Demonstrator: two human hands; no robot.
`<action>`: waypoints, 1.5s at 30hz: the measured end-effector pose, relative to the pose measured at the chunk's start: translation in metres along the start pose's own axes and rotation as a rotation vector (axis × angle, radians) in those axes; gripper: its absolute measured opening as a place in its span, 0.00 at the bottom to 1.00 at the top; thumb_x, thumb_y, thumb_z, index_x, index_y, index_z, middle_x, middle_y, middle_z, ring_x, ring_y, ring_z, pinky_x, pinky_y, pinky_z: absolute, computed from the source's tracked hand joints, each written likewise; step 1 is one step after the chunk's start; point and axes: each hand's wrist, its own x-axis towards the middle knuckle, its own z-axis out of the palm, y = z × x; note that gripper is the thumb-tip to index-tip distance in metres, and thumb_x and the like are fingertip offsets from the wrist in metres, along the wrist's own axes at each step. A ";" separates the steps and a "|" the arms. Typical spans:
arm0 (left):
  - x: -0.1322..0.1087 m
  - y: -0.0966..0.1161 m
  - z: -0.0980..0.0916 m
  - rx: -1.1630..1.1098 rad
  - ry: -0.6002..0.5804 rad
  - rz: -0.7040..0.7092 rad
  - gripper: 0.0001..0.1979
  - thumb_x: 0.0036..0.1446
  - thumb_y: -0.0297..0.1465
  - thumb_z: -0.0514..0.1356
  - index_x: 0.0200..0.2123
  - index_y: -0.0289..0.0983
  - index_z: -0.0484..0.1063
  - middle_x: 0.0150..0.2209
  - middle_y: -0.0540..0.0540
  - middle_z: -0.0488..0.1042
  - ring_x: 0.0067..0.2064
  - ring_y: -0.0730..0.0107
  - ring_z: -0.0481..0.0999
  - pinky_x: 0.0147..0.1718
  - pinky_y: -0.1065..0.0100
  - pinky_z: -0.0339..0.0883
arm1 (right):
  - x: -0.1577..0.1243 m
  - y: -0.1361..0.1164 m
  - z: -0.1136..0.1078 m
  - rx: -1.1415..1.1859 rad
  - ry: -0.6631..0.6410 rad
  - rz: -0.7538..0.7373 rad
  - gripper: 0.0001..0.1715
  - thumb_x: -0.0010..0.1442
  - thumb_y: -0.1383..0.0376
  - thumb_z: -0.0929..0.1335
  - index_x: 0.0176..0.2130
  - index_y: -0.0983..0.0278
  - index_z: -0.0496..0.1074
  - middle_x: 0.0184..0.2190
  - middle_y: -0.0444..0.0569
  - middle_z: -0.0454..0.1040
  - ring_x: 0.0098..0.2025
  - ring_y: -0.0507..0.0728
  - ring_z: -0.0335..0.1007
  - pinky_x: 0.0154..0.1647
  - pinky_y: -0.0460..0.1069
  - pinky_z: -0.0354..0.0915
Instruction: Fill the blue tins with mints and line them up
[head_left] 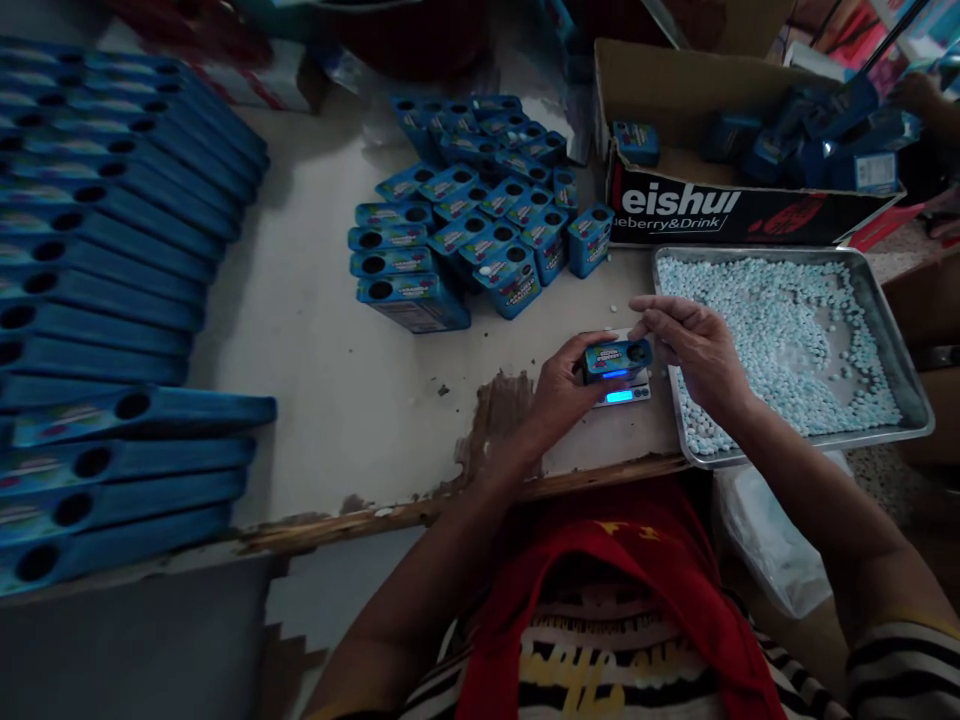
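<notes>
My left hand (559, 388) is wrapped round a small blue candy box (609, 358), gripping it by its left end just over a small digital scale (639, 394) with a lit blue display. A dark round hole shows at the box's right end. Beside that hole is my right hand (701, 352), its thumb and fingertips pinched together; whatever they hold is too small to make out. Under and right of this hand lies a metal tray (810, 448) of small pale blue and white candies (750, 340).
Several blue boxes (450, 235) cluster mid-table, their holes facing up. Long rows of similar boxes (172, 340) line the left. Behind the tray, a cardboard carton (750, 215) holds more boxes. The table's front edge (427, 510) is chipped. Another person's hand (919, 95) shows far right.
</notes>
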 end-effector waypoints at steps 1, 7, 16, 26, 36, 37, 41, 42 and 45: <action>0.000 0.002 -0.004 0.021 0.000 0.021 0.36 0.54 0.48 0.82 0.61 0.41 0.81 0.63 0.38 0.83 0.64 0.50 0.83 0.65 0.54 0.78 | 0.001 -0.001 0.002 -0.024 -0.012 0.009 0.28 0.60 0.47 0.83 0.49 0.63 0.83 0.32 0.46 0.83 0.22 0.46 0.49 0.23 0.48 0.43; 0.001 0.026 -0.044 0.195 0.117 0.097 0.29 0.61 0.49 0.77 0.60 0.42 0.81 0.61 0.39 0.85 0.64 0.50 0.84 0.68 0.46 0.76 | 0.003 -0.004 -0.008 -0.163 -0.095 0.105 0.33 0.61 0.38 0.81 0.39 0.60 0.72 0.19 0.36 0.67 0.21 0.48 0.53 0.23 0.47 0.43; 0.002 0.041 -0.043 0.374 -0.003 0.121 0.33 0.60 0.51 0.80 0.63 0.43 0.80 0.61 0.39 0.84 0.62 0.49 0.84 0.67 0.48 0.76 | 0.003 -0.016 -0.025 -0.408 -0.077 0.025 0.23 0.64 0.50 0.81 0.50 0.62 0.82 0.21 0.35 0.61 0.22 0.50 0.53 0.23 0.48 0.46; 0.006 0.051 -0.032 0.677 -0.105 0.216 0.44 0.49 0.38 0.87 0.67 0.44 0.78 0.62 0.41 0.82 0.65 0.44 0.80 0.68 0.50 0.73 | 0.044 -0.036 -0.121 -0.041 0.289 0.115 0.05 0.71 0.66 0.78 0.40 0.64 0.83 0.25 0.40 0.66 0.24 0.46 0.55 0.21 0.44 0.44; 0.007 0.062 0.022 1.020 -0.226 0.219 0.24 0.67 0.28 0.73 0.64 0.39 0.77 0.59 0.37 0.83 0.61 0.43 0.81 0.62 0.48 0.76 | 0.140 0.004 -0.029 -0.457 -0.036 -0.203 0.16 0.68 0.52 0.77 0.37 0.60 0.79 0.22 0.40 0.64 0.26 0.52 0.56 0.28 0.49 0.53; 0.005 0.064 0.020 1.028 -0.235 0.222 0.22 0.67 0.25 0.71 0.63 0.40 0.78 0.57 0.38 0.84 0.61 0.46 0.81 0.61 0.50 0.77 | 0.143 0.005 -0.020 -0.536 -0.045 -0.247 0.13 0.68 0.55 0.76 0.37 0.61 0.80 0.24 0.41 0.69 0.28 0.53 0.60 0.31 0.49 0.56; -0.018 0.078 -0.045 1.008 -0.027 0.255 0.22 0.66 0.23 0.70 0.61 0.43 0.79 0.55 0.42 0.86 0.58 0.51 0.84 0.58 0.55 0.79 | 0.143 0.008 0.015 -0.772 -0.137 -0.360 0.10 0.68 0.60 0.74 0.45 0.63 0.84 0.34 0.47 0.81 0.34 0.57 0.70 0.40 0.52 0.62; -0.025 0.083 -0.075 1.011 0.074 0.251 0.22 0.66 0.26 0.72 0.61 0.44 0.79 0.56 0.43 0.86 0.57 0.51 0.84 0.58 0.55 0.80 | 0.143 0.009 0.024 -0.834 -0.163 -0.372 0.12 0.68 0.61 0.73 0.48 0.62 0.85 0.34 0.47 0.82 0.35 0.58 0.72 0.41 0.52 0.62; -0.036 0.104 -0.185 1.084 0.383 0.227 0.27 0.59 0.35 0.80 0.60 0.44 0.81 0.55 0.44 0.86 0.55 0.49 0.84 0.60 0.51 0.80 | 0.144 0.011 0.050 -1.127 -0.261 -0.389 0.21 0.69 0.64 0.72 0.59 0.60 0.85 0.37 0.51 0.86 0.39 0.63 0.79 0.41 0.53 0.63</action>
